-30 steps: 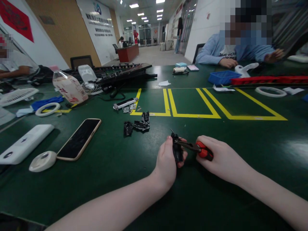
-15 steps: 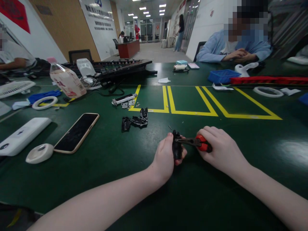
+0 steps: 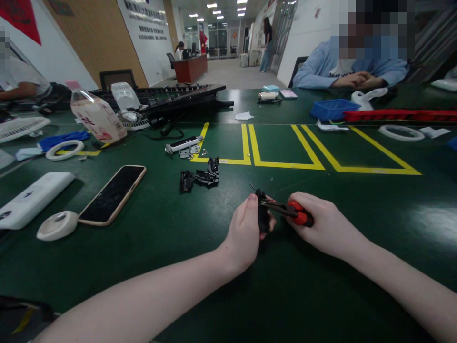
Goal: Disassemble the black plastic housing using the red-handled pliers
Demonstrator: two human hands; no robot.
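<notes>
My left hand [image 3: 244, 233] is closed around a small black plastic part [image 3: 263, 216], which stands roughly upright above the table. In my right hand [image 3: 321, 219] is a pair of needle-nose pliers [image 3: 298, 213] with red handles. The jaws point left and meet the upper part of the black piece; what exactly they grip is too small to tell. Beyond my left hand a tiny metal pin [image 3: 252, 186] lies on the table. Farther left are several broken black plastic pieces [image 3: 205, 177], and behind them a white and black part [image 3: 183, 144] with small metal bits.
A phone [image 3: 112, 195], a white device [image 3: 35, 197] and a tape dispenser-like white object [image 3: 57, 226] lie at left. A bottle [image 3: 98, 116] stands behind them. Yellow tape outlines [image 3: 289, 166] mark the green table. A blue basket [image 3: 330, 110] is far right, near a seated person [image 3: 352, 66].
The pliers' handles have tilted slightly, and the black part has shifted a little within my left hand. The whole view has moved slightly; objects on the table stay put.
</notes>
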